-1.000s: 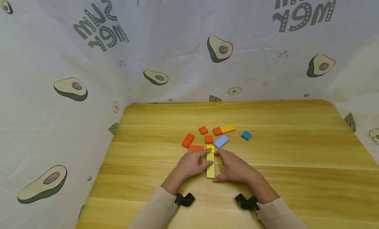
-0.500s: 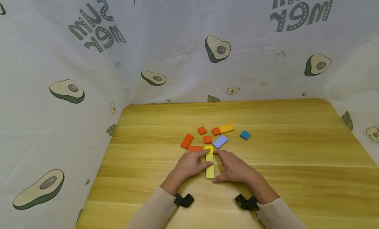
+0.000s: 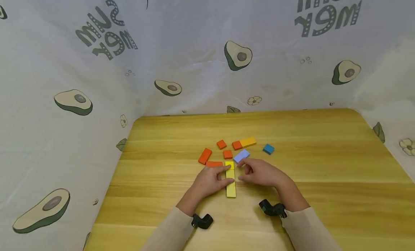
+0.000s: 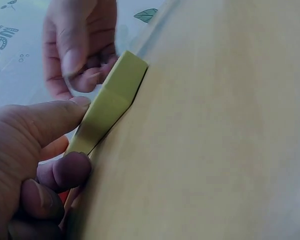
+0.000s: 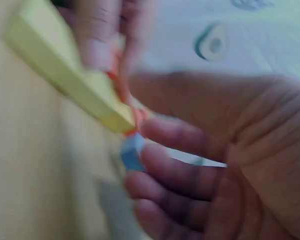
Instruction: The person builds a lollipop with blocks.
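A small yellow block (image 3: 229, 165) and a long pale yellow block (image 3: 231, 189) lie end to end in a row on the table. My left hand (image 3: 207, 179) rests its forefinger on the small block and its thumb on the long one. The left wrist view shows the long block between thumb and finger, with other fingers bent below. Just right of the row is my right hand (image 3: 262, 172), fingers loosely bent, thumb and forefinger apart and holding nothing. A periwinkle block (image 3: 241, 156) lies close beyond the right fingertips; the right wrist view is blurred.
Several red-orange blocks lie behind the left hand, including an oblong one (image 3: 205, 156) and a square one (image 3: 228, 154). Farther back, an orange block (image 3: 248, 141) touches a red square. A blue square (image 3: 268, 149) lies to the right. A printed cloth (image 3: 194, 56) hangs behind the table.
My right hand has left the side of the yellow row and moved up and slightly right, its thumb and forefinger drawing closer together. The left hand stays on the blocks.
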### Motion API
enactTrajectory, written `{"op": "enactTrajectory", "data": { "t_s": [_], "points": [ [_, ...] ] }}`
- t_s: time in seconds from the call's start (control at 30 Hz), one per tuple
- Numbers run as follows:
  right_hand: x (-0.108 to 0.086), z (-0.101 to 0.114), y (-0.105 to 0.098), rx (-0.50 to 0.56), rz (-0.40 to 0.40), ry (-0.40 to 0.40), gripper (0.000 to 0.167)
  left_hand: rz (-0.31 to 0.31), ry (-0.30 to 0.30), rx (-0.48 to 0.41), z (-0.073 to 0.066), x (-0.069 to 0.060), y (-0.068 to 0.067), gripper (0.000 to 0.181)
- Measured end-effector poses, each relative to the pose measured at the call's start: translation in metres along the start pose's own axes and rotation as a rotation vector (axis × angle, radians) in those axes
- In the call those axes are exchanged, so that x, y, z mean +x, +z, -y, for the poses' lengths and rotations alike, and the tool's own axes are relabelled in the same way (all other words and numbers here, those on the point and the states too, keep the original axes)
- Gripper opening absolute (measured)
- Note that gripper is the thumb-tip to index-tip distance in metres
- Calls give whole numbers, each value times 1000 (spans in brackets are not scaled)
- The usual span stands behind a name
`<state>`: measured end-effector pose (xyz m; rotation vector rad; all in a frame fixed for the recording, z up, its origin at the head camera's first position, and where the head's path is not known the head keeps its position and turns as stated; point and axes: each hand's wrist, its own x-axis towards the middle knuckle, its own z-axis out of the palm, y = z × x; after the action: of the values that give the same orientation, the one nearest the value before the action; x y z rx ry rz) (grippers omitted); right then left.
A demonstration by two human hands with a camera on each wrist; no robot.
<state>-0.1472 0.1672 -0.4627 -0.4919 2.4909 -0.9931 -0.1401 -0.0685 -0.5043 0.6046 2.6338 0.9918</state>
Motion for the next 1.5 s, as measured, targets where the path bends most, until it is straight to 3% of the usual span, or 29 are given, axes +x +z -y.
{"op": "enactTrajectory", "data": {
  "t_s": [0.13,0.23,0.33,0.47,0.63,0.83,1.07,1.3,1.5],
  "points": [
    [12,-9,-15,14,-116,96,40,3,8,-4,1,0,2,51],
    [17,-20,-16,6,-112,144,47,4,18,-13,1,0,3,51],
    [19,-29,-15,6,-110,147,48,-1,29,-16,0,-1,3,51],
    [21,-33,-14,14,-166,120,47,-14,36,-6,0,0,1,51],
    [21,-32,-14,15,-204,108,35,-12,34,2,0,0,1,51],
    [20,-34,-15,20,-198,111,27,-10,51,2,-2,-2,1,51],
    [15,-38,-16,113,-192,81,31,-2,54,29,-1,-3,2,51],
    [20,-25,-9,245,-102,15,34,-3,71,34,1,-3,4,50],
    [26,-20,1,205,-105,40,30,-16,89,42,0,-2,4,50]
  ]
}}
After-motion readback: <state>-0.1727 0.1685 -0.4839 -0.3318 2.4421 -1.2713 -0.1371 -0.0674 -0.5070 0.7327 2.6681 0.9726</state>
